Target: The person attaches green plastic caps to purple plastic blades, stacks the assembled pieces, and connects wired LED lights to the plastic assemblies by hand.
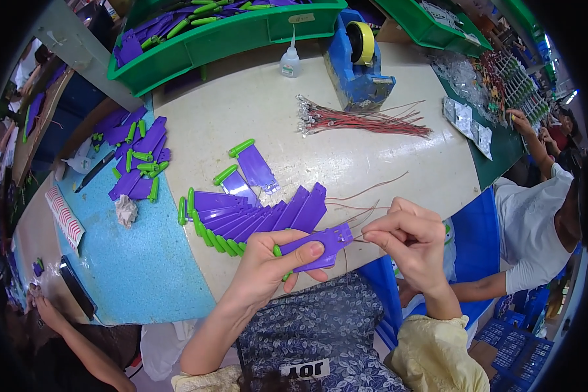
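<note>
My left hand is closed around a flat purple plastic part with a green end piece, its thumb pressed on the purple face. Thin wires run from the slotted end of that part toward my right hand, whose thumb and forefinger pinch them. Just beyond my left hand lies a fanned row of similar purple parts with green ends. Two more such parts rest behind the row. Loose thin wires lie on the table past my right hand.
A bundle of red and black wires lies near a blue tape dispenser and a small glue bottle. Green bins stand at the back. More purple parts are piled left. A blue crate and co-workers flank the table.
</note>
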